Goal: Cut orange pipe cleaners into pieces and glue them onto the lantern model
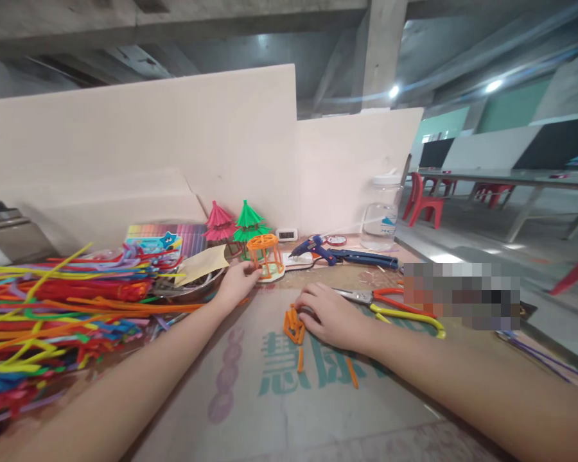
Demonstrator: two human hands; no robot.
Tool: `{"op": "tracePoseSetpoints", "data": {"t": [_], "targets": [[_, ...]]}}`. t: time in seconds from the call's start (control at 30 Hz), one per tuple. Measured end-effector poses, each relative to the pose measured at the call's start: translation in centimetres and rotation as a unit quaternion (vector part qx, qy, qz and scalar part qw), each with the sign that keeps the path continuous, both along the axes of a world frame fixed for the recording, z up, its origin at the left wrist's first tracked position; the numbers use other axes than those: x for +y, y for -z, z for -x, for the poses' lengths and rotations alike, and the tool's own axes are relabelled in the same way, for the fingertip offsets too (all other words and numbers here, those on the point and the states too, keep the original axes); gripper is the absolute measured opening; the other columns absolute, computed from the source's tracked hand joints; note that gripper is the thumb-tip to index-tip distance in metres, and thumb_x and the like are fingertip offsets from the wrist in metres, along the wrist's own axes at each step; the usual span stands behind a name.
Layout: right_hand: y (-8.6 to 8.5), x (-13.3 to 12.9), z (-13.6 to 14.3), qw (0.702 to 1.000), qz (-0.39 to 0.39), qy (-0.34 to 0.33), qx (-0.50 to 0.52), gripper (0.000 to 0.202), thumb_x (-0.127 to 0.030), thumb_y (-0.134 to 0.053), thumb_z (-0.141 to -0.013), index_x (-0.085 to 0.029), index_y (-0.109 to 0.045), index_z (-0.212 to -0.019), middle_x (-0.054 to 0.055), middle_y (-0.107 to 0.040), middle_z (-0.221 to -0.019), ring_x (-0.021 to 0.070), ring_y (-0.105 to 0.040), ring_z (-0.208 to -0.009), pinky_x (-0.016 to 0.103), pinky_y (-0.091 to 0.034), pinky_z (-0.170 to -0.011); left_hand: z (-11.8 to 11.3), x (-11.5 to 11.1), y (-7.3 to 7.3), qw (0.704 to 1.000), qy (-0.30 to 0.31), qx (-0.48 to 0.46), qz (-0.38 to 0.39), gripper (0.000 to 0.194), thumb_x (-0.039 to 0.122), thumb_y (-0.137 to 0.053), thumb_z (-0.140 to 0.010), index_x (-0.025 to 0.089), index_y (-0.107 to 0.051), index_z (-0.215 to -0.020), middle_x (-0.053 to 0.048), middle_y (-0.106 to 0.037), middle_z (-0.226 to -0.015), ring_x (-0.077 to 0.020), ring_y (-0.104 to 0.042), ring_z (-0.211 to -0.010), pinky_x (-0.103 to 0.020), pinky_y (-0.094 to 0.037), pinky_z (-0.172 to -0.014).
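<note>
My left hand [239, 283] reaches to the base of a small orange pipe-cleaner cage [264, 242], its fingertips closed on the lower left side. The cage stands upright on a pale round base. My right hand [330, 316] rests on the cardboard sheet, fingers curled in at a small pile of short, bent orange pipe-cleaner pieces [293, 326]. Thumb and fingers close on the pile's right edge; which piece they grip is partly hidden. One straight orange piece [352, 372] lies below that wrist. Behind the cage stand pink [220, 221] and green [248, 221] tiered pipe-cleaner roofs.
Bundles of coloured pipe cleaners [52, 314] cover the left side beside a metal bowl [192, 282]. A blue glue gun [316, 249], pliers [361, 295] with red handles, a yellow-handled tool [409, 319] and a clear jar [380, 215] sit rightward. A pale partition [221, 141] stands behind.
</note>
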State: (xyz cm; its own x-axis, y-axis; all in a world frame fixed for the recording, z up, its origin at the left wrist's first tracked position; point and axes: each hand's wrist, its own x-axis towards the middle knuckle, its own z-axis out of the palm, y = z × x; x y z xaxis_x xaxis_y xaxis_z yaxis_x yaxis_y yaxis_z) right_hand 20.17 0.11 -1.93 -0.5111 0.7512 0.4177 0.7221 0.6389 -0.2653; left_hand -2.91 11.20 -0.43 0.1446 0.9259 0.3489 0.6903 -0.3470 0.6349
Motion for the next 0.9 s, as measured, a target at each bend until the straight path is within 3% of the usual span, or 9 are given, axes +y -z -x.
{"op": "tracePoseSetpoints", "data": {"t": [0.17, 0.37, 0.5, 0.7, 0.8, 0.9], "targets": [[0.0, 0.0, -0.1, 1.0, -0.005, -0.001, -0.006, 0.017, -0.017, -0.055, -0.088, -0.015, -0.065, -0.102, 0.009, -0.061, -0.099, 0.0221, -0.054, -0.096, 0.036, -0.045, -0.088, -0.3, -0.9, -0.6, 1.0, 0.008, 0.0, -0.01, 0.026, 0.042, -0.057, -0.074, 0.018, -0.061, -0.067, 0.0, -0.061, -0.065, -0.0182, -0.056, -0.066, -0.028, -0.039, -0.064], [0.4, 0.3, -0.5, 1.0, -0.011, -0.022, 0.012, 0.015, -0.015, -0.053, -0.089, -0.015, -0.064, -0.099, 0.009, -0.062, -0.101, 0.0216, -0.054, -0.098, 0.036, -0.045, -0.091, -0.7, -4.2, -0.9, 0.998, 0.06, -0.007, 0.011, 0.028, 0.043, -0.057, -0.076, 0.017, -0.058, -0.064, 0.0, -0.061, -0.065, -0.0166, -0.056, -0.066, -0.026, -0.042, -0.062], [0.7, 0.6, -0.8, 0.999, -0.004, -0.013, 0.041, 0.018, -0.013, -0.049, -0.093, -0.016, -0.064, -0.101, 0.008, -0.064, -0.102, 0.0205, -0.056, -0.098, 0.035, -0.045, -0.091, -0.6, -6.1, -0.1, 0.993, 0.112, -0.031, 0.025, 0.028, 0.041, -0.055, -0.081, 0.016, -0.067, -0.08, -0.003, -0.071, -0.082, -0.0193, -0.063, -0.078, -0.028, -0.048, -0.071], [0.6, 0.4, -0.8, 0.997, -0.001, -0.007, 0.079, 0.017, -0.013, -0.049, -0.093, -0.016, -0.065, -0.099, 0.009, -0.067, -0.099, 0.0203, -0.059, -0.095, 0.034, -0.046, -0.088, -0.4, -6.0, 0.7, 0.99, 0.136, -0.019, 0.007, 0.028, 0.038, -0.054, -0.085, 0.017, -0.071, -0.09, -0.005, -0.074, -0.093, -0.022, -0.066, -0.086, -0.033, -0.05, -0.081], [-0.4, 0.5, -1.3, 0.991, 0.005, 0.017, 0.135, 0.018, -0.012, -0.049, -0.091, -0.016, -0.065, -0.096, 0.008, -0.069, -0.096, 0.0191, -0.061, -0.092, 0.032, -0.047, -0.084, -0.4, -5.7, 0.8, 0.99, 0.138, -0.015, 0.002, 0.029, 0.038, -0.053, -0.086, 0.017, -0.07, -0.095, -0.005, -0.073, -0.096, -0.0223, -0.066, -0.088, -0.033, -0.051, -0.081], [-3.3, 1.0, -3.1, 0.978, 0.029, 0.076, 0.19, 0.019, -0.017, -0.047, -0.091, -0.016, -0.065, -0.099, 0.005, -0.07, -0.09, 0.0166, -0.063, -0.082, 0.029, -0.047, -0.075, -0.4, -5.7, 0.8, 0.99, 0.137, -0.012, -0.013, 0.029, 0.036, -0.052, -0.086, 0.017, -0.068, -0.101, -0.005, -0.072, -0.101, -0.0224, -0.066, -0.091, -0.033, -0.051, -0.082]]}}
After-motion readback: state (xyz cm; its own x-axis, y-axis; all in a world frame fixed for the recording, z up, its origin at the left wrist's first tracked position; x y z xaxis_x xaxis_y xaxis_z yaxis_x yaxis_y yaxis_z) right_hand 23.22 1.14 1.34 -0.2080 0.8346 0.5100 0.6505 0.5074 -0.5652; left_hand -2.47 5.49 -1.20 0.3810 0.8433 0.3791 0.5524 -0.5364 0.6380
